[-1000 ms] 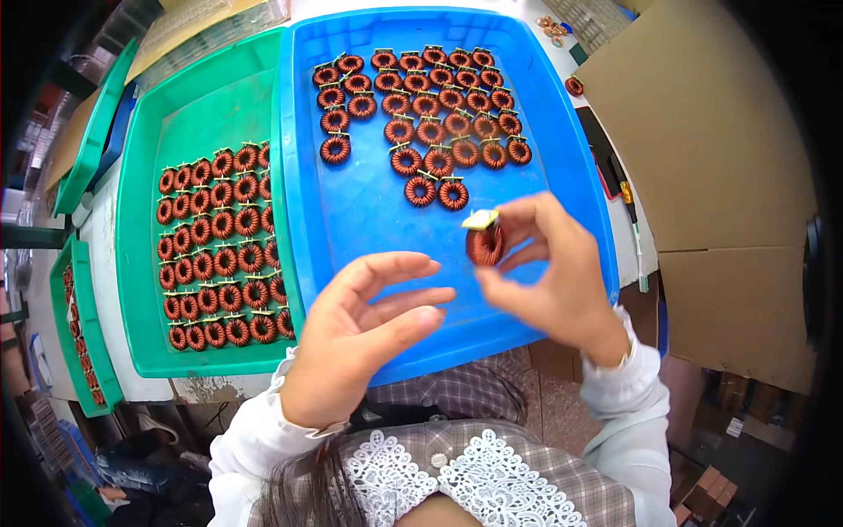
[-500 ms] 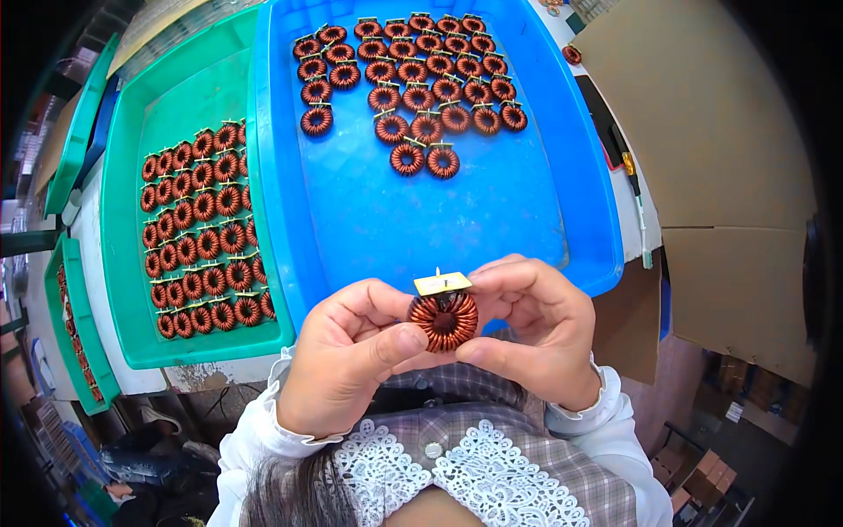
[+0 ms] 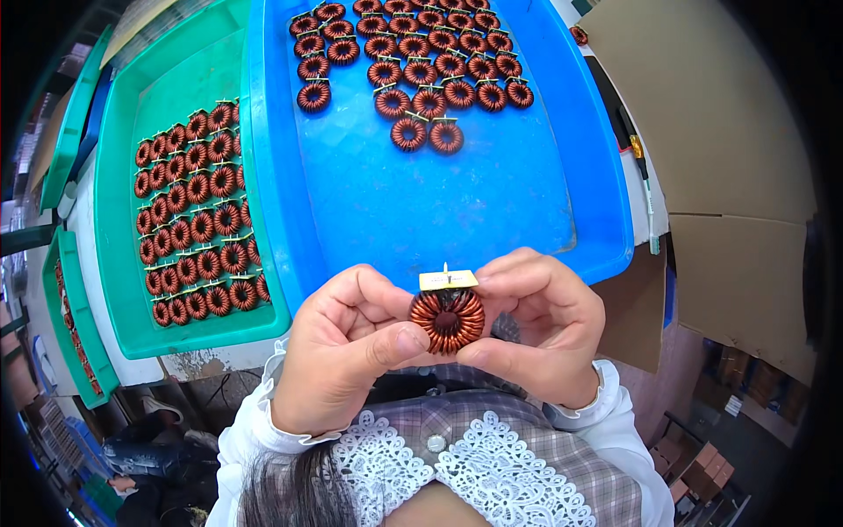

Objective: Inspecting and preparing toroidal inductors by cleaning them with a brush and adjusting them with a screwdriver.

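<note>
Coil [image 3: 448,341], pinched between the left hand [image 3: 344,347] and the right hand [image 3: 555,334] by the blue tray [image 3: 439,211]'s near edge, looks stiff and fairly dense from here, best held by its wound sides [image 3: 423,317], sparing the yellow board [image 3: 435,282] and its probably fragile pin [image 3: 445,267].

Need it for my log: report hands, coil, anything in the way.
Left hand and right hand holding one wound coil. Yellow board on top. Nothing visibly blocking.

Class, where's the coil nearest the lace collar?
Just below centre in the head view, the coil is held between left hand and right hand, above the lace collar.
</note>
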A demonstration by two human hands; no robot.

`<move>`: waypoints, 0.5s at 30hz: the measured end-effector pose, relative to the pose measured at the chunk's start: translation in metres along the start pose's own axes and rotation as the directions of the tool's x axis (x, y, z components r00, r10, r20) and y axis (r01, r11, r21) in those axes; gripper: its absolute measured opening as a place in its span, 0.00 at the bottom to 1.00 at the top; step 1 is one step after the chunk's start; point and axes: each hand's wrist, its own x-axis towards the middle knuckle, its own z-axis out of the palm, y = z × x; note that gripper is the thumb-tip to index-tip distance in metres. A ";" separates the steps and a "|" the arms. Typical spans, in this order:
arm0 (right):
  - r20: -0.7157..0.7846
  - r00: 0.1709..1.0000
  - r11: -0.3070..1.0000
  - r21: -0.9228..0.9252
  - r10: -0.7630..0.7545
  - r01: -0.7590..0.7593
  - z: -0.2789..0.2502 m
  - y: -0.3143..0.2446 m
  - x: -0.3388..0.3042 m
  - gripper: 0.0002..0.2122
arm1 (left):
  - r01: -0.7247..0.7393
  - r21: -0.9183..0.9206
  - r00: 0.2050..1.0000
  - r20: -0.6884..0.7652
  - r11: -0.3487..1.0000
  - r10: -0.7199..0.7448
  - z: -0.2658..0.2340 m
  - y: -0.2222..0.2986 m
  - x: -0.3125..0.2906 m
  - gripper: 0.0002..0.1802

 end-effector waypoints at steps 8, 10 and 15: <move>0.004 0.997 0.992 0.095 0.081 -0.081 -0.001 0.000 -0.003 0.17 | -0.006 -0.004 1.000 -0.003 1.000 0.006 0.003 0.001 -0.001 0.11; 0.011 0.996 0.991 0.102 0.084 -0.085 -0.001 0.000 -0.003 0.17 | 0.001 -0.037 1.000 0.008 0.999 0.000 0.005 0.001 -0.001 0.10; 0.021 0.998 0.996 0.076 0.051 -0.053 -0.002 0.001 -0.004 0.18 | -0.006 0.052 1.000 0.026 0.999 0.004 -0.002 0.000 -0.002 0.10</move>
